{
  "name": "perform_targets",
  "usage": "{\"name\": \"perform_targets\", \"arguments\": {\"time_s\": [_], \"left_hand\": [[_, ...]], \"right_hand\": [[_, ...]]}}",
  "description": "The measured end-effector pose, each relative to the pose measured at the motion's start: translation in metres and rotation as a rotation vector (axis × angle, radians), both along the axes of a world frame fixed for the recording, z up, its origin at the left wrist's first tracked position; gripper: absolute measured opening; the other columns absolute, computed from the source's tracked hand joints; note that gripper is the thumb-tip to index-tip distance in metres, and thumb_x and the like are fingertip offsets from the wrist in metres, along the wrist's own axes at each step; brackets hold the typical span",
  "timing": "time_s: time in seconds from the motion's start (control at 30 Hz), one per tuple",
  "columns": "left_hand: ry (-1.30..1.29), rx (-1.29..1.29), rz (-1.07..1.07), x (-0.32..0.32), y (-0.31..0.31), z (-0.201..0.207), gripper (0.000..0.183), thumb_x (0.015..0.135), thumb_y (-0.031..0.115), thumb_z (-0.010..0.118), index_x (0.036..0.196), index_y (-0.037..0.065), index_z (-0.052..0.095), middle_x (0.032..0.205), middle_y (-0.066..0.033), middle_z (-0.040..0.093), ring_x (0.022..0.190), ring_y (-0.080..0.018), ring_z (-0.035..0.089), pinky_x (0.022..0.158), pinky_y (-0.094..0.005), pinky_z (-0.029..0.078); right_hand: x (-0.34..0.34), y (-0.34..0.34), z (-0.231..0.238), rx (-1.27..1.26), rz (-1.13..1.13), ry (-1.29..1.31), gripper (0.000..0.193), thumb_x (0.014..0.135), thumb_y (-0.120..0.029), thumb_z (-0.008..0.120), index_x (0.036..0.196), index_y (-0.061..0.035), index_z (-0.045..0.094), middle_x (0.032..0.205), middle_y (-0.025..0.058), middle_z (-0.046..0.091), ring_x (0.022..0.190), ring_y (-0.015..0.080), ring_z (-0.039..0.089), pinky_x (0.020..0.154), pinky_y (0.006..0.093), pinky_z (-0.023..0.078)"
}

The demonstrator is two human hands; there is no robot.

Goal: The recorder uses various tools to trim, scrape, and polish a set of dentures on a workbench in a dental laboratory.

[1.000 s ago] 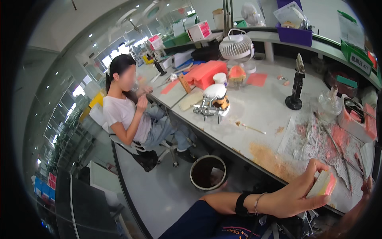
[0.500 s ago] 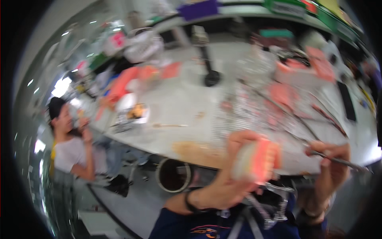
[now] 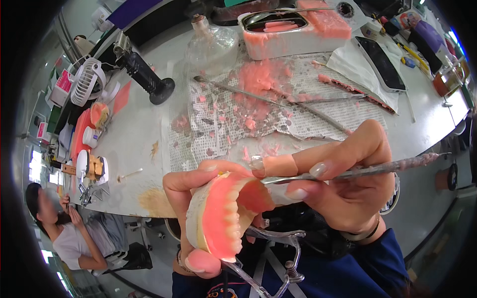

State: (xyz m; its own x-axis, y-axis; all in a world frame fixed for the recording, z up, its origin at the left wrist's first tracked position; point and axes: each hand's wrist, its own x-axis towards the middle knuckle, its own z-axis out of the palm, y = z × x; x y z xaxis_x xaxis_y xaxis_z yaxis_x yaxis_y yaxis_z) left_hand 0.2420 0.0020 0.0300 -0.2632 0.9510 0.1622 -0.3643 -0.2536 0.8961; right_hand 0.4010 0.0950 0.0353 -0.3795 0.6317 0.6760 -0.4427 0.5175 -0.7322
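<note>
My left hand (image 3: 180,191) is closed around a denture model (image 3: 218,216), pink wax with a row of cream teeth on a pale plaster base. A metal articulator frame (image 3: 293,248) with a spring hangs below the model. In my right hand (image 3: 355,191) a slim metal wax carver (image 3: 348,174) is pinched between thumb and fingers, its far end coated with wax residue. The carver's working tip meets the inner rim of the pink wax; whether it presses in is hard to tell. A bandage-like wrap (image 3: 279,166) covers one right finger.
Wax-spattered paper (image 3: 218,129) lies ahead with another metal tool (image 3: 238,92) on it. Behind stand a glass burner (image 3: 211,47) and a wax-filled tin (image 3: 268,47). A phone (image 3: 380,64) lies right; a black torch (image 3: 149,82) stands left. A co-worker (image 3: 82,243) sits far left.
My right hand has come in from the right, bringing the carver from apart to the denture model. The view has turned rightward, and the model's toothed side now tilts lower.
</note>
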Motion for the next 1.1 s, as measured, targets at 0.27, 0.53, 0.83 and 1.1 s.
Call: {"name": "perform_targets", "arguments": {"time_s": [0.27, 0.53, 0.83, 1.1], "left_hand": [[0.265, 0.088, 0.178, 0.008, 0.008, -0.008, 0.111, 0.07, 0.09, 0.042, 0.127, -0.004, 0.029, 0.111, -0.0288, 0.051, 0.062, -0.0235, 0.057, 0.05, -0.0302, 0.05], [0.01, 0.021, -0.045, -0.002, 0.0, -0.003, 0.1, 0.066, 0.054, 0.084, 0.133, 0.008, 0.025, 0.123, -0.0254, 0.043, 0.091, -0.0228, 0.056, 0.07, -0.0319, 0.053], [0.075, 0.06, -0.04, -0.004, -0.001, -0.009, 0.098, 0.068, 0.047, 0.084, 0.132, 0.003, 0.024, 0.121, -0.0259, 0.043, 0.093, -0.0213, 0.054, 0.073, -0.0298, 0.05], [0.097, 0.109, -0.044, -0.006, -0.001, -0.012, 0.095, 0.069, 0.045, 0.082, 0.131, 0.001, 0.024, 0.12, -0.0267, 0.043, 0.095, -0.0214, 0.053, 0.076, -0.0296, 0.048]], "right_hand": [[0.002, -0.006, 0.001, -0.02, -0.123, -0.151, 0.03, 0.08, 0.015, 0.065, 0.091, 0.0027, 0.04, 0.081, 0.0288, 0.068, 0.081, 0.031, 0.072, 0.073, 0.0361, 0.061], [0.002, -0.008, 0.0, -0.008, -0.208, -0.217, 0.028, 0.08, 0.016, 0.065, 0.089, 0.0033, 0.041, 0.075, 0.0242, 0.067, 0.079, 0.031, 0.072, 0.073, 0.0359, 0.062], [0.004, -0.008, -0.002, -0.069, -0.209, -0.231, 0.027, 0.081, 0.016, 0.062, 0.089, 0.0026, 0.041, 0.076, 0.0242, 0.067, 0.08, 0.0309, 0.072, 0.076, 0.0395, 0.062], [0.003, -0.009, -0.002, -0.117, -0.204, -0.225, 0.027, 0.081, 0.014, 0.063, 0.089, 0.0021, 0.041, 0.074, 0.0222, 0.067, 0.079, 0.031, 0.072, 0.079, 0.0432, 0.062]]}}
